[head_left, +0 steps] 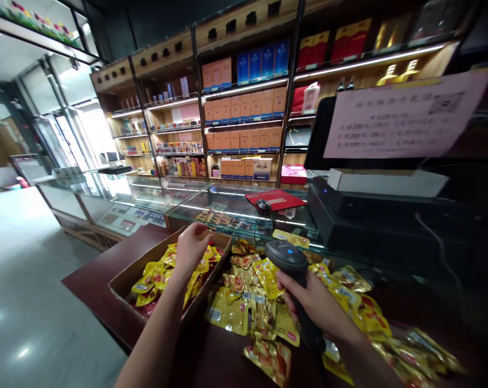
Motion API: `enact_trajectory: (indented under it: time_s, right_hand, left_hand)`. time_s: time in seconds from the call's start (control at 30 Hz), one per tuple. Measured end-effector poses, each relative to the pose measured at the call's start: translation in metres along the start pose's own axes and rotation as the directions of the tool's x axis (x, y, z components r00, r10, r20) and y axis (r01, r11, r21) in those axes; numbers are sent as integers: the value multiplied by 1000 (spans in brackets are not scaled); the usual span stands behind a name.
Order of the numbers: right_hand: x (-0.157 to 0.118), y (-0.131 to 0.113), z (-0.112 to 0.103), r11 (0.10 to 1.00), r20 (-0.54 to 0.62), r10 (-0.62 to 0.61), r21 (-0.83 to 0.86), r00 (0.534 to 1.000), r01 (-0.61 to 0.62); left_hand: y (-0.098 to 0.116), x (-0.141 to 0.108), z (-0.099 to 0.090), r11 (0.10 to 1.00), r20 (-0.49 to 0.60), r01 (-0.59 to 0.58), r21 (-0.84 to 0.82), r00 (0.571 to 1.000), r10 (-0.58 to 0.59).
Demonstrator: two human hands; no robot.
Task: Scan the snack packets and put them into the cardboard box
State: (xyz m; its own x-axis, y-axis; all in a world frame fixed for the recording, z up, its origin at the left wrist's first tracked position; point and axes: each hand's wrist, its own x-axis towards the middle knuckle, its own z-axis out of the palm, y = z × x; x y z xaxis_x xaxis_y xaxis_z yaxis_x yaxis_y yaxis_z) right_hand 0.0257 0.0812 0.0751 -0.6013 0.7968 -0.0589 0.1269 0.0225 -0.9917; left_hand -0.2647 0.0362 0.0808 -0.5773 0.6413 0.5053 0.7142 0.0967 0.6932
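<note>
My right hand [314,302] is wrapped round the handle of a black barcode scanner [286,256] with a small blue light on its head. Below the scanner lie many yellow and gold snack packets [227,312], spread in a loose pile across the dark red tabletop. My left hand [192,248] is over the far part of a shallow cardboard box [120,293], its fingers loosely curved and apart, with nothing visible in them. Inside that box are several yellow snack packets [149,277], partly hidden by my left forearm.
Behind the table runs a glass display counter [158,188], bearing a black computer mouse [263,205] on a red mat [284,199]. A dark monitor with a pink paper sign [397,121] stands at the right. Shelves of boxed goods [244,108] line the wall.
</note>
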Motion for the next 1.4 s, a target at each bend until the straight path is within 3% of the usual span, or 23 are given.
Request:
enact_trajectory:
  time_s: [0.2, 0.33, 0.57, 0.73, 0.97, 1.13, 1.27, 1.4]
  right_hand:
    - [3, 2, -7, 999, -30, 11, 47, 999, -9]
    - [6, 5, -12, 998, -63, 20, 61, 998, -16]
    - [10, 5, -21, 994, -104, 60, 95, 993, -50]
    - [12, 5, -25, 994, -129, 86, 77, 988, -77]
    - [16, 10, -25, 993, -136, 104, 73, 985, -95]
    - [20, 15, -23, 992, -126, 107, 84, 986, -97]
    - [21, 18, -21, 988, -123, 130, 97, 984, -119]
    - [21, 18, -19, 989, -112, 121, 97, 986, -110]
  left_hand:
    - [26, -28, 68, 993, 178, -15, -117, 983, 35]
    - [32, -41, 108, 981, 256, -1, -196, 965, 52]
    - [23, -48, 154, 982, 357, -32, -186, 929, 98]
    - [20, -45, 164, 994, 464, -55, -97, 881, 94]
    - [16, -39, 162, 995, 615, -66, -72, 783, 96]
    - [16, -38, 161, 981, 665, -191, 46, 738, 112]
    - [15, -39, 163, 971, 651, -231, 69, 747, 132]
    - [13, -38, 164, 993, 609, -107, -53, 784, 118]
